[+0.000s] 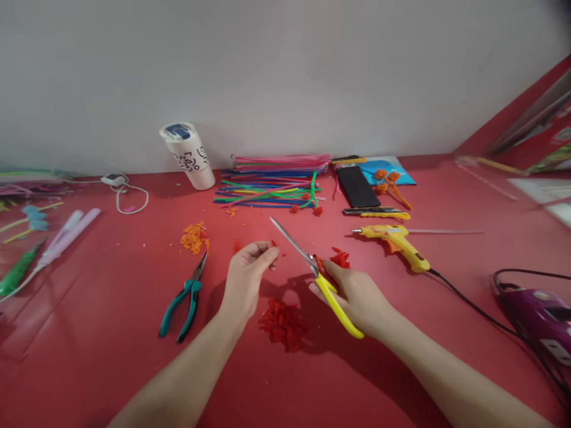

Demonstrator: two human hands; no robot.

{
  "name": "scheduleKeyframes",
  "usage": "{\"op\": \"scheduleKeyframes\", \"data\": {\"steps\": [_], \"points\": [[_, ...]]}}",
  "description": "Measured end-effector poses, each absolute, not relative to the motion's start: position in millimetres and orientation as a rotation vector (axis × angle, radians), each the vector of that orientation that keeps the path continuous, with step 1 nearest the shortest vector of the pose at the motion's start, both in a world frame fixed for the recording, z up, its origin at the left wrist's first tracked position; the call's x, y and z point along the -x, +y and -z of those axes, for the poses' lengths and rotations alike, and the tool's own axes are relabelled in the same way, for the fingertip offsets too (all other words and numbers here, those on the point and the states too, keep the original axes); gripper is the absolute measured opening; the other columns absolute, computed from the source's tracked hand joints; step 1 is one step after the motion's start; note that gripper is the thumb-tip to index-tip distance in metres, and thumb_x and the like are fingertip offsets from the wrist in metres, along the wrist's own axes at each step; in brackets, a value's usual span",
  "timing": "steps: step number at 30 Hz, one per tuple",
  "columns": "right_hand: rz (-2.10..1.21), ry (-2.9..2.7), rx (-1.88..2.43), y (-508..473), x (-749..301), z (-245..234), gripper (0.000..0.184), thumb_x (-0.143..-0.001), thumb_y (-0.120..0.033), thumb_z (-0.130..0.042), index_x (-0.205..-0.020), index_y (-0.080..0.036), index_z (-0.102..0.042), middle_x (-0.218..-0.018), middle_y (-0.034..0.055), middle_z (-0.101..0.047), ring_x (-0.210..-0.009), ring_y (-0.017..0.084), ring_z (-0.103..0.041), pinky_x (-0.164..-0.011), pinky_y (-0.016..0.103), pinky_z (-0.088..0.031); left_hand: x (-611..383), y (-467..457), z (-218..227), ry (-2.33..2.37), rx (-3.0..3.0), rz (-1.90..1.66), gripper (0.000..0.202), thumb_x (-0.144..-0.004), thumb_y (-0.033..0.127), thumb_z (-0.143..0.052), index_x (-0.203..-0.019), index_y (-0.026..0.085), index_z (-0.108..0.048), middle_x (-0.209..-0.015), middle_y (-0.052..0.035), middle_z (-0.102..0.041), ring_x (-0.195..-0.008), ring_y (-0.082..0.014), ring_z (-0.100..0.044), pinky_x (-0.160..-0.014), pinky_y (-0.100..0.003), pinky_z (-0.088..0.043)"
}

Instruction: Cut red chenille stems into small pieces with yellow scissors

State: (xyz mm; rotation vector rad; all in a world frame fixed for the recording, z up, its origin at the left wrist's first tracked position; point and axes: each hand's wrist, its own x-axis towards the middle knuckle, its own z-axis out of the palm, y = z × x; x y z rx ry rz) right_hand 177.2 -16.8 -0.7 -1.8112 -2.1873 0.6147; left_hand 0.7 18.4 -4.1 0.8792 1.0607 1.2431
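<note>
Between the thumb and fingers of my left hand [250, 270] is a small red piece [273, 243], its tip poking up. My right hand [357, 291] grips yellow-handled scissors [336, 306], whose metal blades point up and left toward my left hand without touching it. Part of the handle is hidden behind my fingers. Below and between my hands lies a pile of red cut pieces [283, 324] on the red table. A smaller heap of red pieces [341, 258] shows just past my right hand. Tiny red scraps are scattered near my left fingertips.
Teal pliers [194, 291] and orange scraps [195, 238] lie left. Behind are a white tumbler [190, 156], coloured pipe cleaners [267, 184] and a black phone [358, 186]. To the right rest a utility knife [377, 212], a yellow glue gun [395, 238] and a purple power strip [542, 318].
</note>
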Motion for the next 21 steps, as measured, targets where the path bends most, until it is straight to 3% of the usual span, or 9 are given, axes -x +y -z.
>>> {"op": "scheduleKeyframes", "data": {"steps": [4,9,14,18,21], "points": [[-1.012,-1.861,1.605,-17,-173,-3,0.026,-0.079,-0.044,-0.036,-0.068,-0.02,-0.042,-0.052,-0.0042,-0.045,-0.044,0.009,-0.041,-0.045,0.022,-0.03,-4,14,4,1.082,-1.028,-1.087,0.012,-0.068,0.026,-0.061,-0.067,0.014,-0.059,-0.058,0.0019,-0.052,-0.055,-0.0082,-0.046,-0.056,-0.021,-0.037],[-1.32,-1.427,1.52,-15,-167,1,0.018,-0.073,-0.037,-0.045,-0.08,-0.02,-0.046,-0.044,-0.0096,-0.036,-0.035,0.007,-0.035,-0.038,0.02,-0.031,-11,5,4,1.116,-1.419,-0.861,0.009,-0.07,0.025,-0.056,-0.068,0.016,-0.057,-0.065,0.0018,-0.053,-0.062,-0.01,-0.049,-0.06,-0.022,-0.038],[-1.377,-1.383,1.513,-16,-167,-2,0.016,-0.068,-0.033,-0.053,-0.068,-0.019,-0.046,-0.043,-0.0099,-0.035,-0.035,0.005,-0.033,-0.037,0.019,-0.028,-17,-2,6,1.104,-1.739,-0.756,0.006,-0.07,0.016,-0.052,-0.067,0.017,-0.057,-0.066,0.0008,-0.056,-0.063,-0.0115,-0.051,-0.061,-0.023,-0.039],[-1.301,-1.49,1.533,-17,-168,0,0.008,-0.066,-0.023,-0.049,-0.062,-0.019,-0.043,-0.047,-0.009,-0.034,-0.04,0.005,-0.032,-0.039,0.018,-0.027,-19,-4,8,1.122,-1.837,-0.73,0.006,-0.068,0.013,-0.053,-0.066,0.017,-0.056,-0.067,0.0011,-0.056,-0.063,-0.0113,-0.052,-0.061,-0.023,-0.039],[-1.195,-1.559,1.534,-14,-171,2,0.009,-0.065,-0.024,-0.047,-0.06,-0.019,-0.04,-0.05,-0.0079,-0.034,-0.045,0.005,-0.032,-0.042,0.018,-0.027,-18,-3,7,1.12,-1.854,-0.731,0.006,-0.068,0.012,-0.052,-0.067,0.017,-0.055,-0.067,0.0013,-0.056,-0.063,-0.0109,-0.052,-0.062,-0.023,-0.039]]}}
